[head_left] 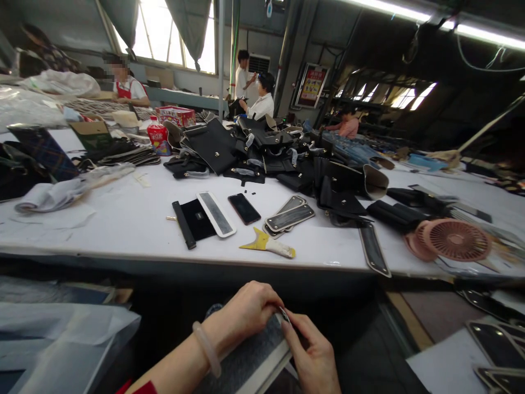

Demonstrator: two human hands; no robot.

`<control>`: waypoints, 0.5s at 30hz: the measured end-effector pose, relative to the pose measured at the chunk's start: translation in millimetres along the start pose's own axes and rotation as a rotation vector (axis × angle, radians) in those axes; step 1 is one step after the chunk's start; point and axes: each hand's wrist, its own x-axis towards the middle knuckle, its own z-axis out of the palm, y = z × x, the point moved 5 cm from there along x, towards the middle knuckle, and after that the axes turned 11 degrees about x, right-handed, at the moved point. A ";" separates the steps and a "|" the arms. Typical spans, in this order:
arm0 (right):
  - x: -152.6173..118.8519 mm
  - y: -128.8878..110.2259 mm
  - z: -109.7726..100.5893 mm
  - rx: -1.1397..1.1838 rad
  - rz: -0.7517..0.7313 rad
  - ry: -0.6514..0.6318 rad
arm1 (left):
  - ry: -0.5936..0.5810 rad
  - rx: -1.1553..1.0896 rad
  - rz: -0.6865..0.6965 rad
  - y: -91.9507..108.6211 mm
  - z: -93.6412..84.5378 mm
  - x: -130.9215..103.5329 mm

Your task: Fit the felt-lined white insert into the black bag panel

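Note:
Below the table edge, at the bottom middle, my left hand [250,309] and my right hand [309,350] meet at the top corner of a grey panel with a pale border [258,358]. The fingers of my left hand curl over that corner from the left, a pale bangle on the wrist. My right hand pinches the same corner from the right, thumb along its edge. The lower end of the panel runs out of the frame. Ahead on the table lie a phone [244,208], a black piece with a pale-bordered strip [216,214] and a yellow-and-white tool [267,243].
Black bag parts [254,148] are heaped across the white table [123,235]. Stacked grey strips [289,215] lie beside the phone. A pink fan [457,239] stands at the right, a red bottle [158,137] behind. Plastic-covered material [61,339] is at lower left. Several people sit or stand farther back.

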 end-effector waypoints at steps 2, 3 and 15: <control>-2.6 -0.6 -2.8 0.016 -0.002 0.032 | -0.003 0.001 0.001 -0.6 -0.4 -0.8; -3.6 -0.9 -4.4 0.023 -0.006 0.069 | -0.006 0.001 0.002 -0.9 -0.6 -1.0; -5.4 4.4 -9.7 0.003 -0.059 0.082 | -0.042 -0.006 0.006 -2.4 2.8 1.9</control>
